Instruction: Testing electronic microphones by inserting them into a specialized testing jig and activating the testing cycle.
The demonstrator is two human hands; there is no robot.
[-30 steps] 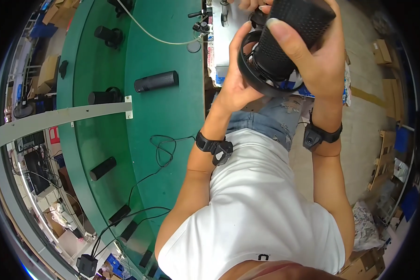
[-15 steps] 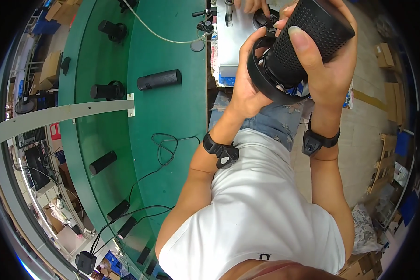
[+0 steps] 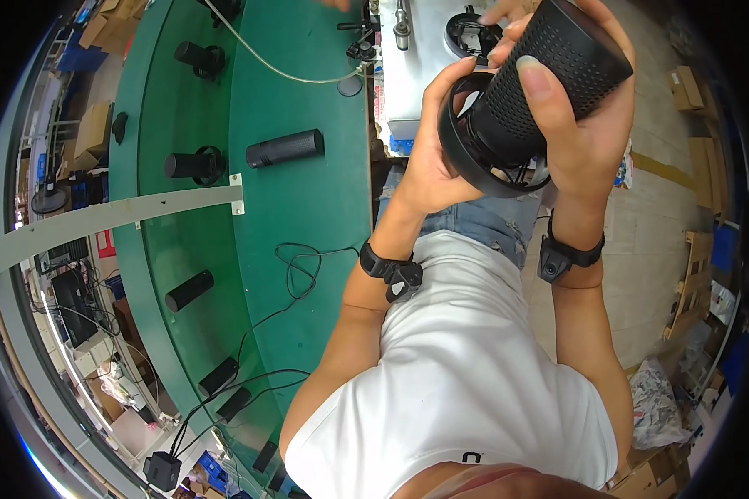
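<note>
My right hand (image 3: 578, 137) grips a black perforated cylinder (image 3: 549, 75), a speaker-like body, held up close to the camera. My left hand (image 3: 429, 154) holds the black ring base (image 3: 474, 166) at the cylinder's lower end, fingers curled around its rim. Both wrists wear black bands. Beyond the hands stands a grey metal fixture (image 3: 420, 58) with a round black part on it.
A green conveyor belt (image 3: 308, 200) runs along my left, carrying several black cylinders (image 3: 285, 148) and loose black cables (image 3: 295, 270). A grey bar (image 3: 108, 220) crosses the belt. Cardboard boxes (image 3: 699, 266) and a tiled floor lie to my right. Another person's fingers show at the top.
Both hands with the cylinder have drifted to the right and slightly up. The cylinder is tilted more toward the right, and the ring base sits closer under it.
</note>
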